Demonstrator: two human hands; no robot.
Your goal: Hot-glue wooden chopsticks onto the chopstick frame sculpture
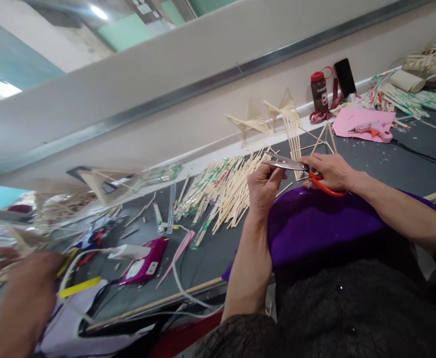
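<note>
In my right hand [332,171] is a pair of scissors [324,186] with orange-red handles, the fingers closed around them. Its metal blades point left, slightly apart, over the fingertips of my left hand [263,188]. That hand is closed in a pinch, and what it grips is mostly hidden; small pale bits show by the blades. A thin wooden stick [285,189] shows just beside it. Below both hands a purple cloth [315,223] covers my lap. Loose wooden sticks [236,199] lie in a heap left of my left hand, beside packets of wrapped chopsticks [203,199].
Stick models [248,123] stand along the wall, with an open stick frame [328,139] nearer. A glue gun [375,130] rests on pink paper [343,119] near a bottle [318,92] and phone [345,78]. A magenta box [147,263] has cables. A co-worker's blurred hands [35,283] are at left.
</note>
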